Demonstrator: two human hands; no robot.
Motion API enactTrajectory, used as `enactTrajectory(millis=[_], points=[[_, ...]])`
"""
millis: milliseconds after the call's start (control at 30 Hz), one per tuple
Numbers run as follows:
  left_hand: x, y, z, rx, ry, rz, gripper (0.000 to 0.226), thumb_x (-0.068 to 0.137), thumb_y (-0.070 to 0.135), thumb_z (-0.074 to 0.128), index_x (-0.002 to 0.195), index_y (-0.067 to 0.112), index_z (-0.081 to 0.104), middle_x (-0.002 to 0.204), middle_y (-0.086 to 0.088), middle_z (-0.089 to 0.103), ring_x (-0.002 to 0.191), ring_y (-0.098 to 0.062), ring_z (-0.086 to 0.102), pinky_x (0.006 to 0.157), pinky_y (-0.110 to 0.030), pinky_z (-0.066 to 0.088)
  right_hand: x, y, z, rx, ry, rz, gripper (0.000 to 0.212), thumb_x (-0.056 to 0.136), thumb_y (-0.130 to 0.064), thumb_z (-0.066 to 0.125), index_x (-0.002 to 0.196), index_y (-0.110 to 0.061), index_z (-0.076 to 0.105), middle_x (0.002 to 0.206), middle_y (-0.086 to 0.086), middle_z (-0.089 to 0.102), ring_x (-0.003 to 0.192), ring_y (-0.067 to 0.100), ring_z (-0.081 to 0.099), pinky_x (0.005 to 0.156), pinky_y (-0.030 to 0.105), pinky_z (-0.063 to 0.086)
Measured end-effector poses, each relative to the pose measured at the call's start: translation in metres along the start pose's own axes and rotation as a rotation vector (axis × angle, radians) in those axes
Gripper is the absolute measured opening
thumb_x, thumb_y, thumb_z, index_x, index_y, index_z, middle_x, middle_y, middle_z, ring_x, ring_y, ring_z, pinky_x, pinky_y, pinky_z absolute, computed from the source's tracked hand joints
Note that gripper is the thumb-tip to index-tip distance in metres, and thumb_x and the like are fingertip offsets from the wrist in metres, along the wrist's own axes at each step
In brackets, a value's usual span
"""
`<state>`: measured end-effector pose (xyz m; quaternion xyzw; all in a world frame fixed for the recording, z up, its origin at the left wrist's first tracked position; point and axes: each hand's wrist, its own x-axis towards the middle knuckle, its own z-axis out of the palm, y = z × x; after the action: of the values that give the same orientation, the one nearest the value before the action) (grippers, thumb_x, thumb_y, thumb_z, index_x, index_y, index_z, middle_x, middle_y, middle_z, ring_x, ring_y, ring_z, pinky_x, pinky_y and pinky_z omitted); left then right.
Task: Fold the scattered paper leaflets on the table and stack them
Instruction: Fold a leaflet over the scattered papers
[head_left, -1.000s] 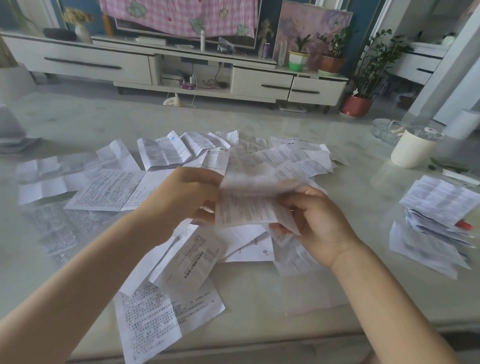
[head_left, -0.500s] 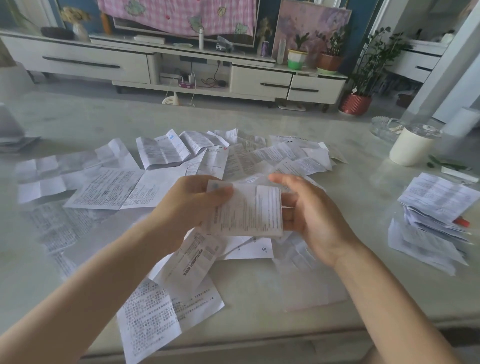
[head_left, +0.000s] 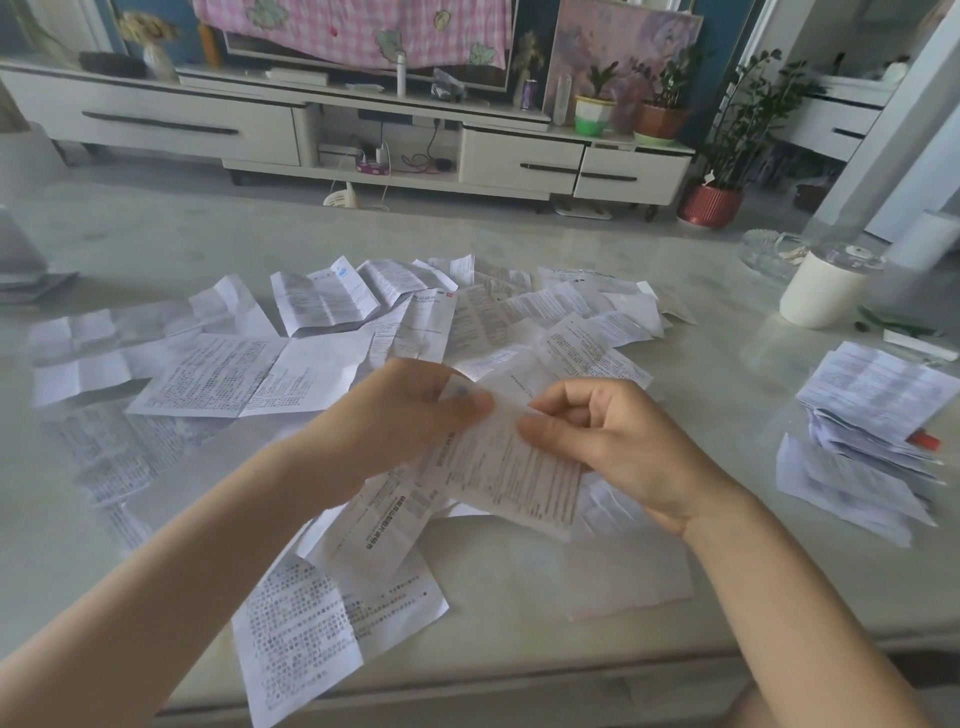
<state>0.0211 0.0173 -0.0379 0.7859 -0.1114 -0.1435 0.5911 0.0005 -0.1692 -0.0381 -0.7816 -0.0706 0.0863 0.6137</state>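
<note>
Both the left hand (head_left: 400, 421) and right hand (head_left: 597, 441) pinched one leaflet (head_left: 504, 478) above the scattered papers (head_left: 322, 332); a stack (head_left: 878, 410) lay right.

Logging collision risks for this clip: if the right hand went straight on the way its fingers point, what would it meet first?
Probably the left hand. The right hand pinches the leaflet with fingers aimed leftward, and the left hand grips the same leaflet just across; their depth is unclear.

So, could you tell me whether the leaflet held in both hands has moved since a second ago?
Yes: against the unmoved white cup, the held leaflet has dropped lower, toward the person, and tilted.
</note>
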Motion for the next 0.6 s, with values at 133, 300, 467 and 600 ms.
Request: enactTrajectory(millis=[133,300,467,600], points=[[-0.001,-0.001,0.009,-0.398,-0.011,-0.013,0.025,0.073,0.026,0.065,0.092,0.01,0.068,0.09,-0.011,0.073,0.08,-0.022,0.071,0.067,-0.027,0.058,0.006,0.002,0.006,0.151,0.327,-0.058,0.009,0.085,-0.014,0.065,0.086,-0.005,0.065,0.07,0.003,0.067,0.059,0.007,0.061,0.051,0.018,0.049],[-0.003,-0.004,0.023,-0.372,0.146,-0.014,0.013,0.09,0.01,0.056,0.088,0.012,0.069,0.08,-0.007,0.074,0.071,-0.02,0.071,0.058,-0.027,0.057,0.004,-0.002,0.012,0.168,0.287,-0.035,0.008,0.087,-0.01,0.06,0.085,-0.002,0.061,0.066,0.006,0.06,0.052,0.012,0.057,0.043,0.021,0.045],[-0.006,-0.001,0.017,-0.233,0.057,0.01,0.013,0.09,0.01,0.057,0.092,0.01,0.07,0.082,-0.008,0.074,0.07,-0.02,0.07,0.057,-0.026,0.057,0.001,-0.002,-0.001,0.145,0.102,0.036,0.012,0.086,-0.001,0.054,0.089,-0.008,0.064,0.071,0.008,0.065,0.06,0.019,0.056,0.051,0.027,0.044],[-0.006,0.0,0.021,-0.197,0.029,0.022,0.016,0.089,0.01,0.058,0.098,0.004,0.069,0.085,-0.012,0.074,0.07,-0.023,0.071,0.057,-0.025,0.057,-0.002,0.002,-0.007,0.201,0.04,0.086,0.025,0.082,0.003,0.053,0.105,-0.003,0.062,0.087,0.017,0.064,0.069,0.026,0.056,0.048,0.027,0.042]])
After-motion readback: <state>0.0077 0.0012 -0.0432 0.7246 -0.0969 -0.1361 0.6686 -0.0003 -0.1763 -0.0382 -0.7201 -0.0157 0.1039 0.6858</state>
